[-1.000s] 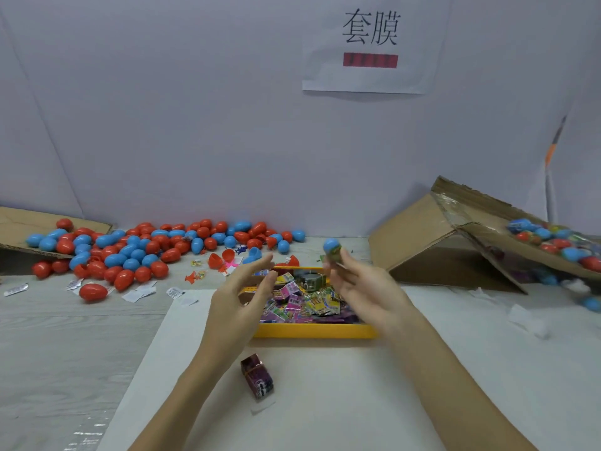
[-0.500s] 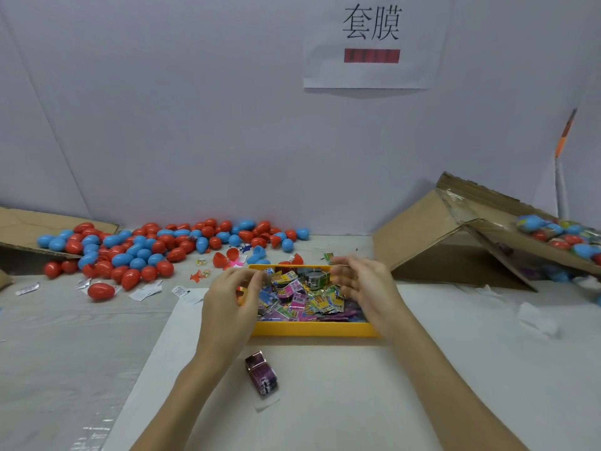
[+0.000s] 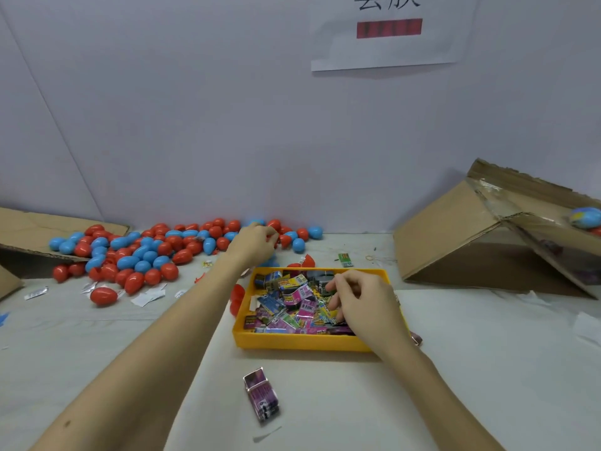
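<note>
A yellow tray (image 3: 292, 341) in the middle of the table holds several small colourful packets (image 3: 292, 297). My right hand (image 3: 361, 301) is inside the tray, fingers curled down and pinching at a packet near its back edge. My left hand (image 3: 253, 244) reaches past the tray into a pile of red and blue plastic eggs (image 3: 146, 252) along the back wall. Its fingers are curled among the eggs, and what they hold is hidden. A small purple box (image 3: 261, 397) lies on the white mat in front of the tray.
A tipped cardboard box (image 3: 455, 236) at the right has a wrapped egg (image 3: 585, 218) in it. Flat cardboard (image 3: 32, 229) lies at the left. Red egg pieces (image 3: 237, 292) sit beside the tray's left wall. Paper scraps litter the table, and a paper sign (image 3: 390, 50) hangs on the wall.
My left hand has moved from beside the tray out to the egg pile. My right hand, which held a blue piece up, has dropped into the tray among the packets.
</note>
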